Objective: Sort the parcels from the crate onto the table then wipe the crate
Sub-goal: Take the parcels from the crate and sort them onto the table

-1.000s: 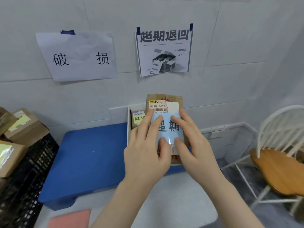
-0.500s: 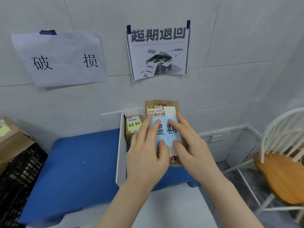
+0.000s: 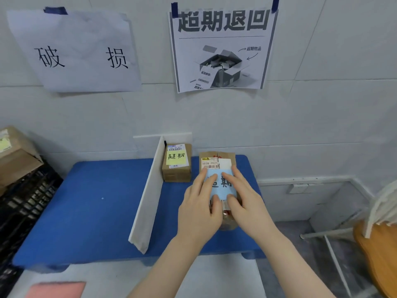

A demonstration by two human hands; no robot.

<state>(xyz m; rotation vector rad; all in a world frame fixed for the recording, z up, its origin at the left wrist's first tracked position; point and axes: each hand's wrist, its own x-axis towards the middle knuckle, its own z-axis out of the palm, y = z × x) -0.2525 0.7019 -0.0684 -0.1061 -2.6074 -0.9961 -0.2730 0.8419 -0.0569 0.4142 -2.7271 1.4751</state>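
At the far left stands a black crate (image 3: 25, 203), and brown cardboard parcels (image 3: 17, 158) lie on top of it, one with a yellow-green note. A pink cloth (image 3: 58, 288) lies at the lower left, on a white surface in front of the table. On the wall above hangs a white sheet (image 3: 79, 50) with two handwritten characters, fixed with dark tape.

The blue table (image 3: 96, 207) stands against the wall. An upright white divider (image 3: 150, 194) cuts it in two parts, running from the wall toward the person. Just to the right of the divider, at the back, stands a small cardboard box (image 3: 177, 168) with a yellow note on its top. Above this part a printed poster (image 3: 221, 46) shows an open box.

The brown paper parcel (image 3: 214, 163) lies flat on the right part of the table, near the small box but apart from it. It has a barcode label at its far end and a blue note (image 3: 221, 191) in the middle. The left hand (image 3: 199, 211) rests on the parcel's left side, fingers straight and slightly spread over the note, thumb at the note's near edge. The right hand (image 3: 249, 207) rests in the same way on the right side, its thumb close to the left thumb.

At the far right stands a chair (image 3: 378, 237) with a wooden seat.
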